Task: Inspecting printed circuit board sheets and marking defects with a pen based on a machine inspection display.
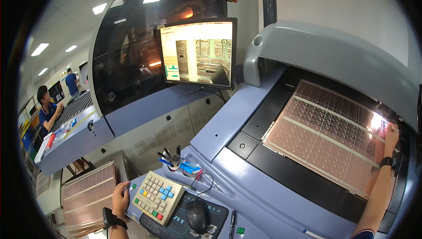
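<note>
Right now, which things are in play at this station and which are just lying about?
In use:
copper panel under right hand, which holds a thin tool
keypad, left hand at its edge
monitor

Lying about:
mouse
pen cup
panel stack

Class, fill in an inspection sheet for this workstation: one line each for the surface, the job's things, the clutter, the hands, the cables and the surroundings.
Surface: blue-grey machine console with a black bed.
Job's things: large copper-coloured circuit panel lying flat on the bed; beige keypad with coloured keys.
Clutter: cup of pens, small blue box, black mouse on a dark mat, pen.
Hands: left hand rests at the keypad's left edge; right hand holds a thin tool at the panel's far right edge, under a bright glare.
Cables: thin black cable looping behind the keypad.
Surroundings: monitor showing a magnified board; stack of similar panels lower left; two people at another machine.
</note>
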Motion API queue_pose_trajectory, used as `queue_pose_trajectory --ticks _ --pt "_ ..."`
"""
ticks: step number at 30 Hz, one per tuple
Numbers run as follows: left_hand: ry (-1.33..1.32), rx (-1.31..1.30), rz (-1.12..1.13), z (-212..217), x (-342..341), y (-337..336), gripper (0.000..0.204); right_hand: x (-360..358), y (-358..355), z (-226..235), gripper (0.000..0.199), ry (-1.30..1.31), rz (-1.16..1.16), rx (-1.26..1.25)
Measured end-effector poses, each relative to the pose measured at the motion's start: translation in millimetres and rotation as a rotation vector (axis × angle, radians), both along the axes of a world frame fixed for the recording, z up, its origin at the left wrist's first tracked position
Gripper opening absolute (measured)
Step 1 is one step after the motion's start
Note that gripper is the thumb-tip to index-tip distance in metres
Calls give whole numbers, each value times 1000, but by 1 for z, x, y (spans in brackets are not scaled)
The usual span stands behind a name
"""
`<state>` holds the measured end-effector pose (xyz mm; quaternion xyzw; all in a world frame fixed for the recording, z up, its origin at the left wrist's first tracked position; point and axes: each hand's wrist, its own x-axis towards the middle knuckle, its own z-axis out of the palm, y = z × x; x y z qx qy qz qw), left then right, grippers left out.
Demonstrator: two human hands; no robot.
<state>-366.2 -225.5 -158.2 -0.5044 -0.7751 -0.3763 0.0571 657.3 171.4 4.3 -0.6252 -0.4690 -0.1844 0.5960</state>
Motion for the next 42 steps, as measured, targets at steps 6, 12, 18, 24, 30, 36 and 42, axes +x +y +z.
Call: queue_pose_trajectory --ticks 6,12,18,24,30,36,42 --pt "32 -20 2 0 2 4 26 -5 -33 0 25 -248 -120 183" --pt "72 -28 7 0 0 -3 25 -135 -156 19 12 -22 394 20" --pt "82 -54 4 0 3 1 25 -309 -288 19 7 -92 480 -92" --pt "85 -39 -6 -7 -5 -7 26 -378 -323 -26 9 -167 628 -142" --pt "177 -107 -99 -1 -7 0 27 -387 -329 -56 9 1 591 -121" --pt "170 -186 -61 -2 -9 -8 27 -418 -334 -75 9 61 578 -58" --pt "131 -115 -54 -6 -5 -9 28 -410 -325 -121 11 182 500 65"
